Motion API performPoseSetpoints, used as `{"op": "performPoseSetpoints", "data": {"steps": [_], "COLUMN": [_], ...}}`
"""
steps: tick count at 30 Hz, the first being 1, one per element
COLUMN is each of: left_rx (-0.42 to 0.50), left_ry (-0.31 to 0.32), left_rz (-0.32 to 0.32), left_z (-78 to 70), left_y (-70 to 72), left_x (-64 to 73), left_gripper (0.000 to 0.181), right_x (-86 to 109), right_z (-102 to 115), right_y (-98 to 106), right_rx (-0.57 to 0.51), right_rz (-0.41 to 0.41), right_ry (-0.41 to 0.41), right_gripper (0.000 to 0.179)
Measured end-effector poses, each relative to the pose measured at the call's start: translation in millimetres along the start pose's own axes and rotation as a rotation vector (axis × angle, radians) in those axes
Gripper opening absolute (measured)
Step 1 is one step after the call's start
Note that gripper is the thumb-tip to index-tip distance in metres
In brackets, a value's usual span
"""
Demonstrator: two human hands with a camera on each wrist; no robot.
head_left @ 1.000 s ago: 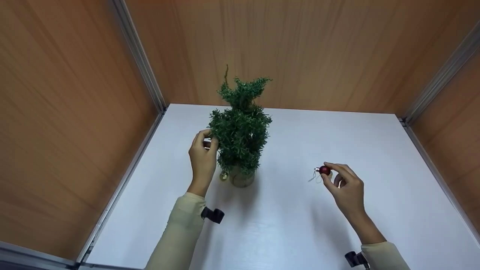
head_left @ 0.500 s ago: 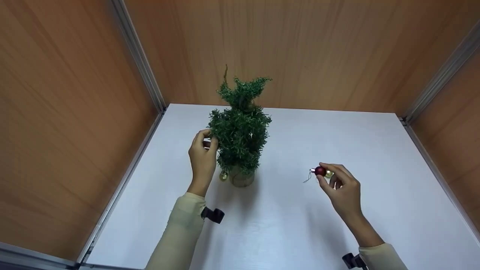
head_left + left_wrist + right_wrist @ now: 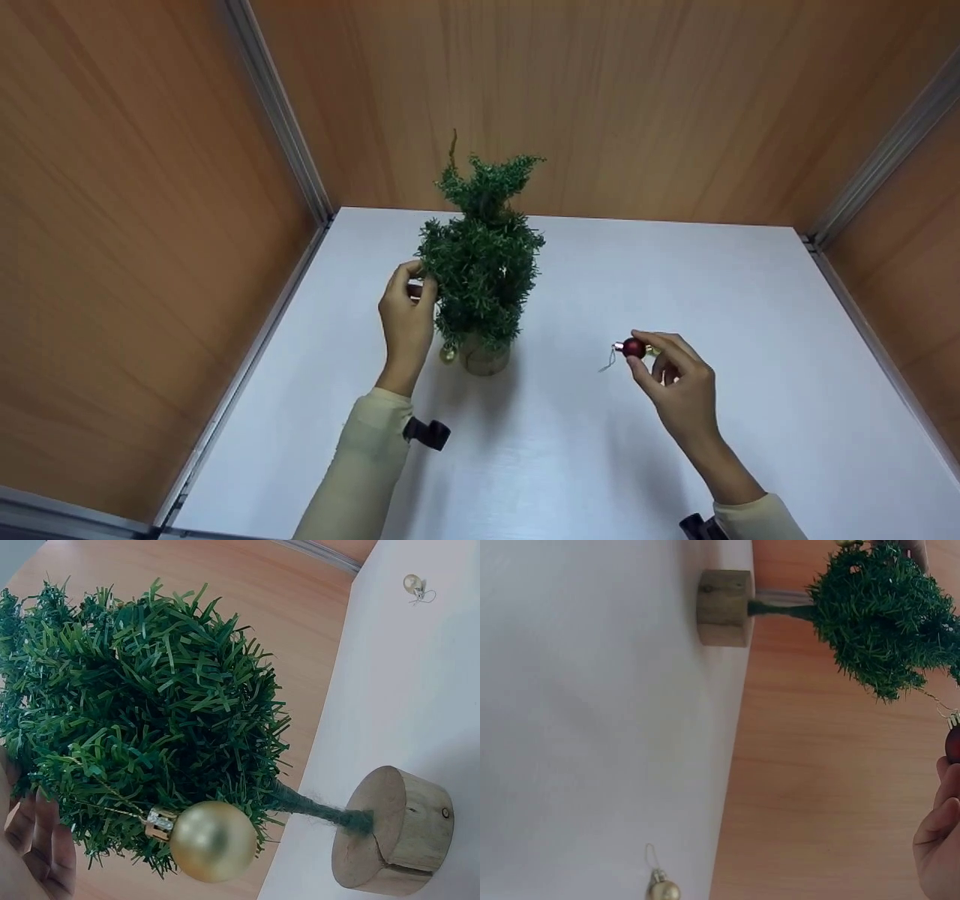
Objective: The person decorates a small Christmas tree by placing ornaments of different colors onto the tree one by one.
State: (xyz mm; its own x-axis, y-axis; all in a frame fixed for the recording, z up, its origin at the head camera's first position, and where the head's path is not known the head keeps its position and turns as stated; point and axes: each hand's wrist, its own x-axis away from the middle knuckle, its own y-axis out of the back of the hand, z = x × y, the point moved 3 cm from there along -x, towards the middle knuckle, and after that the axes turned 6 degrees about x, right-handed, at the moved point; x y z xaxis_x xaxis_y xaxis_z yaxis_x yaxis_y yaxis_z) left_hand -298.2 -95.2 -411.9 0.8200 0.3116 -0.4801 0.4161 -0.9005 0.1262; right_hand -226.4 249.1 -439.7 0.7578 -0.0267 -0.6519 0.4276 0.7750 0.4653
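My R hand (image 3: 682, 384) pinches a glossy, rnd red ball (image 3: 634, 347); my L hand (image 3: 406, 315) grips a dark red bauble (image 3: 414, 290) at the bristly tree (image 3: 481, 270) w/ cylindrical wood base (image 3: 397, 836).

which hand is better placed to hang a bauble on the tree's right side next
Right, I'd say: the right hand pinches a red bauble, its string hanging free, on that side of the tree. The left hand is at the opposite side, its fingertips partly hidden by the tree.
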Motion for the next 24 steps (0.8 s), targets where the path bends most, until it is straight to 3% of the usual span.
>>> {"op": "performPoseSetpoints", "data": {"steps": [9, 24], "left_rx": [0.007, 0.034], "left_ry": [0.011, 0.02], "left_rz": [0.004, 0.023], "left_z": [1.0, -2.5], "left_y": [-1.7, -1.1], "left_x": [1.9, 5.0], "left_gripper": [0.017, 0.017], "right_x": [-6.4, -5.9], "right_z": [41, 53], "right_y": [8, 7], "right_rx": [-0.038, -0.082], "right_rz": [-0.004, -0.011], "right_ry": [0.046, 0.082], "right_gripper": [0.032, 0.031]}}
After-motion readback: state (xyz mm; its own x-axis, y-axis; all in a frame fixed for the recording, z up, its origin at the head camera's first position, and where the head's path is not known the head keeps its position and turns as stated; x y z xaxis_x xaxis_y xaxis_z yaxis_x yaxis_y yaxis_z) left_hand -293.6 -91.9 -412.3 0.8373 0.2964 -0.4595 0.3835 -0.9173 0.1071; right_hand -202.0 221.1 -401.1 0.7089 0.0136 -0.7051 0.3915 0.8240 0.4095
